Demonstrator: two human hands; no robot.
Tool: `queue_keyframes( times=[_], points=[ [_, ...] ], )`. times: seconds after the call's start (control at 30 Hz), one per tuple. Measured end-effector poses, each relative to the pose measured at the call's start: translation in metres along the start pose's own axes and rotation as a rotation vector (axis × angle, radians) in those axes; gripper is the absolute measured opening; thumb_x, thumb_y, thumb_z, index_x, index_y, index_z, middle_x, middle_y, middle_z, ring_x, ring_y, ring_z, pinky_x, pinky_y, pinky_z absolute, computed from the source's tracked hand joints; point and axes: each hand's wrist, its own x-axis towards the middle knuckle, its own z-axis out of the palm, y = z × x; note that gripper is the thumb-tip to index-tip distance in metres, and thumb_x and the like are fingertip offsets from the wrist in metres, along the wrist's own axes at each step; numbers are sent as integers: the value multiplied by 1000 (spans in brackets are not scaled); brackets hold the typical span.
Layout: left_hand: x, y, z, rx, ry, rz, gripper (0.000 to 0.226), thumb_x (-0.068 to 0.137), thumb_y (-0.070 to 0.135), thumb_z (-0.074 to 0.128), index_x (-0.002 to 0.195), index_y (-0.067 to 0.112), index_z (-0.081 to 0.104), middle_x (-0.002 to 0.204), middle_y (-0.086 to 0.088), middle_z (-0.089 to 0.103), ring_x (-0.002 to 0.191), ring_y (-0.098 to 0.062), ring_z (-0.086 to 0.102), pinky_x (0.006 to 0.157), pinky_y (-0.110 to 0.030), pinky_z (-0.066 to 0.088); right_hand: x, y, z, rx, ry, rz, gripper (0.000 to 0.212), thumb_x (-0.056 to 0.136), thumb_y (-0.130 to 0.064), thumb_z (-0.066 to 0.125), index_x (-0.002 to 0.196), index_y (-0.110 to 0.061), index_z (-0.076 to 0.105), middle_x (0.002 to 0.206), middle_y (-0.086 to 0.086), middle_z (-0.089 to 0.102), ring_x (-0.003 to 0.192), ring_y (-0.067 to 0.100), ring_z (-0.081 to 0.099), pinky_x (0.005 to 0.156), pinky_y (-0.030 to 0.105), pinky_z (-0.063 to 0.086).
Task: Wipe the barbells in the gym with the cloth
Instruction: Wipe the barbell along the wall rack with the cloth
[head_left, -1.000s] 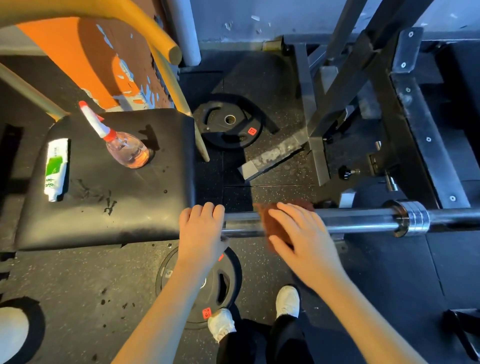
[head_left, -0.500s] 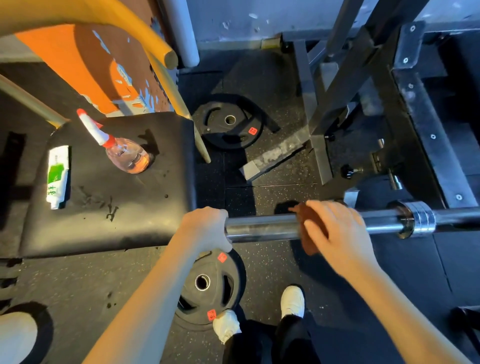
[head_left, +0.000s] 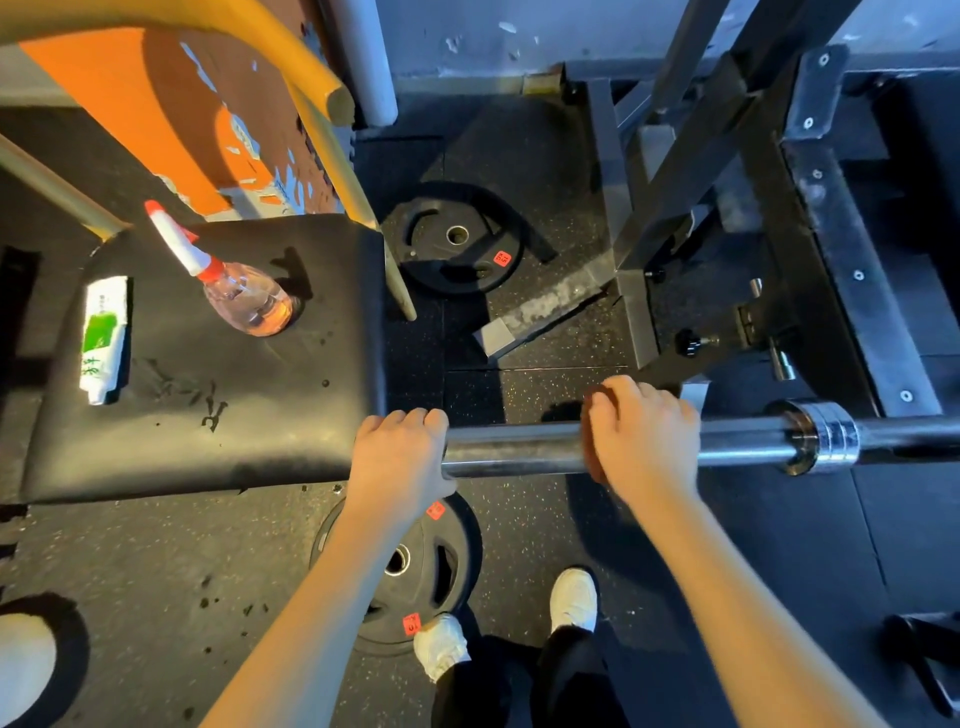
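Mid-wipe: left hand (head_left: 397, 457) grips bar (head_left: 514, 449) end; right hand (head_left: 644, 441) wraps cloth (head_left: 591, 457), mostly hidden, round it. Next, prob. slide twd collar (head_left: 826, 439) w/ steady squeeze.

Single view, camera on my head, wide-angle, facing forward and steeply down. Close: my left hand (head_left: 400, 457), right hand (head_left: 644, 441) and the barbell (head_left: 514, 449) mid-frame. My shoes (head_left: 574, 597) at the near edge, bench pad (head_left: 234, 405) left, rack (head_left: 810, 234) far right. Edges curve.

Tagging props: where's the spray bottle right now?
Head view, left side: the spray bottle sits on the black bench pad, right of the green-and-white tube and up-left of the barbell.
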Motion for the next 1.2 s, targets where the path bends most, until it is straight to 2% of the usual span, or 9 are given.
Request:
queue_keyframes(
  times=[0.2,0.33,0.4,0.5,0.6,0.7,0.8,1.03,1.2],
  points=[
    [-9,11,8,-21,140,-69,55,41,29,95,84,12,65,72,-2,60,66,-26,59,70,-40,47,-46,-3,10,12,-9,-409,50,93,-44,38,132,-17,54,132,5,60,125,25,53,109,46,31],
    [-8,12,7,-27,141,-62,49,53,30,88,93,15,65,81,2,62,76,-22,60,79,-40,46,-10,7,1,43,15,-83,47,98,-45,30,118,-16,62,115,4,67,119,26,55,110,47,32],
    [-6,8,-1,-34,32,-21,56,66,44,79,112,20,59,100,5,61,95,-20,59,93,-37,40,-3,-20,8,10,-13,10,45,99,-47,28,113,-20,61,107,-1,66,110,21,56,106,43,33],
    [6,-7,-17,-177,-245,7,68,73,49,71,132,26,45,121,7,54,115,-19,52,99,-33,37,-33,-36,16,69,-6,-281,43,95,-48,37,122,-22,57,116,-1,63,109,19,56,105,42,37],
    [23,-19,-26,-331,-432,-5,74,67,48,75,131,27,46,114,7,55,103,-18,56,86,-31,46,-44,3,4,50,-2,-427,48,90,-45,46,130,-20,56,130,1,60,123,20,50,106,42,33],
    [29,-17,-24,-247,-492,11,65,65,53,73,122,28,53,102,8,58,91,-17,57,77,-32,49,-24,23,-9,67,-37,-164,38,93,-37,51,125,-18,59,126,2,62,131,25,45,110,50,29],
    [26,-15,-21,-174,-434,10,53,68,56,71,110,26,56,91,7,62,84,-18,59,69,-30,44,-7,-8,2,8,-62,26,33,98,-41,41,119,-23,58,113,-2,61,116,20,51,107,45,30],
    [1,-2,-5,20,-5,-9,54,62,54,79,101,23,58,89,6,63,85,-18,62,78,-32,43,-50,7,7,65,-14,-415,51,92,-44,44,138,-22,49,139,0,55,129,19,48,108,44,35],
    [-10,0,15,-54,235,-30,58,39,35,94,84,12,64,70,-1,59,64,-24,58,67,-37,45,-26,-6,10,112,122,-68,29,96,-27,54,121,-14,63,112,6,67,106,27,61,100,46,41]
  ],
)
